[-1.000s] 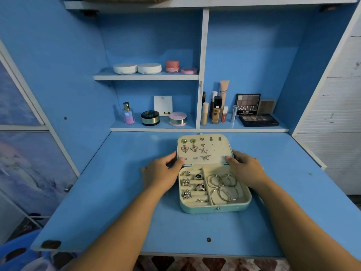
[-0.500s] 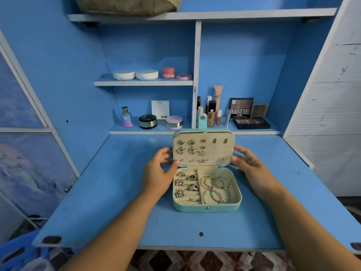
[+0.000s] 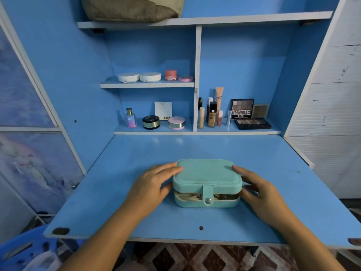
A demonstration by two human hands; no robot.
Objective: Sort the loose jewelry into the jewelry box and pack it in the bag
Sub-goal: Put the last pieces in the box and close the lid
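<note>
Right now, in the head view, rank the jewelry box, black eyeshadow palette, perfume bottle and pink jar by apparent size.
1. jewelry box, largest, though nearest the camera.
2. black eyeshadow palette.
3. perfume bottle and pink jar: too alike to rank; bottle taller, jar wider.

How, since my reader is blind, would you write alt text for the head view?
A person's left hand and right hand rest against a teal jewelry box on a blue desk, its lid nearly shut with a gap below, snap strap hanging over the front. Cosmetics line the shelves behind.
</note>
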